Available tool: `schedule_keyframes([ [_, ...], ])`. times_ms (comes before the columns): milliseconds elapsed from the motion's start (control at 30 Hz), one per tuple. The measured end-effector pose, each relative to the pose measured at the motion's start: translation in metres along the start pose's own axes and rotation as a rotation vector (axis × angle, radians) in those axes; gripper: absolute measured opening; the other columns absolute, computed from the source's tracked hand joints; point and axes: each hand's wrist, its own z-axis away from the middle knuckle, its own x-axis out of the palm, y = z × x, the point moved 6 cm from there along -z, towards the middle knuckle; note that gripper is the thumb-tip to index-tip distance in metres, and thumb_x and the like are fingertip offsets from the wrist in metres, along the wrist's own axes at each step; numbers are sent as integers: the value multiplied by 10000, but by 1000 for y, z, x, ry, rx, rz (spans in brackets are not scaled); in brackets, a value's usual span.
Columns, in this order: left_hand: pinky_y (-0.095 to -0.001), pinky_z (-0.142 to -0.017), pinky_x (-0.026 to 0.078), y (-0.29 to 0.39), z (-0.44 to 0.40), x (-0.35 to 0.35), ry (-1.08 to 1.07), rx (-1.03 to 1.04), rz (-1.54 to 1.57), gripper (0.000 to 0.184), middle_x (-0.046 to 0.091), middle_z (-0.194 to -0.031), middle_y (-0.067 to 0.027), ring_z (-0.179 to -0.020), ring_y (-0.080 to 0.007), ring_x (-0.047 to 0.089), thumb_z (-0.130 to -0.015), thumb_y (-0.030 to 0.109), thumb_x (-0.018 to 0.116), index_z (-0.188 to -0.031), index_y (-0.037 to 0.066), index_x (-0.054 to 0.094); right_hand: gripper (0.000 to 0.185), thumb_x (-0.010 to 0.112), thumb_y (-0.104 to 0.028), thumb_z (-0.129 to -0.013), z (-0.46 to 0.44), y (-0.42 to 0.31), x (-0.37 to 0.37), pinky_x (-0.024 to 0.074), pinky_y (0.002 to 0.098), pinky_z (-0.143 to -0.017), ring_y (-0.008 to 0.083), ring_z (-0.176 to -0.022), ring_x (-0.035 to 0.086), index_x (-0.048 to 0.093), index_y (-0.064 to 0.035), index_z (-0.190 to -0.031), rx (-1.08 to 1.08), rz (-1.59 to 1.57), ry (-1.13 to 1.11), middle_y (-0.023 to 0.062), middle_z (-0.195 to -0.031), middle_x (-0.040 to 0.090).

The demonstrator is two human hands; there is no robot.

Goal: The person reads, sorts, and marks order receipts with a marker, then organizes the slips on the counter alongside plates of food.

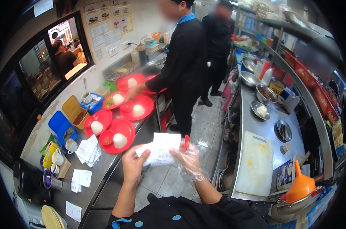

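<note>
Printed paper slips (159,154) are pinched by the bare left hand (132,163) and gloved right hand (190,162), out front. Looks like slip-handling right now; next move probably needs steady thumbs.

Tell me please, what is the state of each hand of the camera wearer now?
Left hand: closed, holding the paper slips.
Right hand, in a clear plastic glove: closed on the same slips, a red pen-like object sticking up from it.
</note>
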Motion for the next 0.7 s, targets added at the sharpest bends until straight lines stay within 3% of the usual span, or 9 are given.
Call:
schedule_keyframes([
  [133,-243,-710,476,6,7,-16,48,28,-46,247,626,-903,-117,-793,-129,599,-811,62,619,-1008,-70,553,258,721,-41,-708,-9,10,16,482,239,-690,121,-781,590,592,20,-923,130,70,-70,77,-878,625],
  [333,-244,-731,471,21,25,-68,194,39,-41,262,625,-916,-114,-816,-129,593,-824,71,605,-1041,-67,550,286,661,-49,-763,-11,36,76,469,252,-724,114,-814,573,581,34,-1024,143,21,-313,70,-913,621],
  [400,-243,-746,468,34,33,-86,222,97,-187,272,621,-934,-114,-830,-129,590,-823,66,605,-1054,-65,545,274,653,-41,-769,-8,46,101,470,255,-747,122,-834,577,582,35,-1022,162,-24,-380,76,-928,621],
  [700,-243,-732,482,81,81,-214,407,137,-55,308,624,-941,-113,-824,-119,591,-825,66,600,-1092,-67,522,273,636,30,-751,2,107,227,467,260,-742,128,-833,579,570,25,-1015,237,-107,-450,79,-938,618],
])
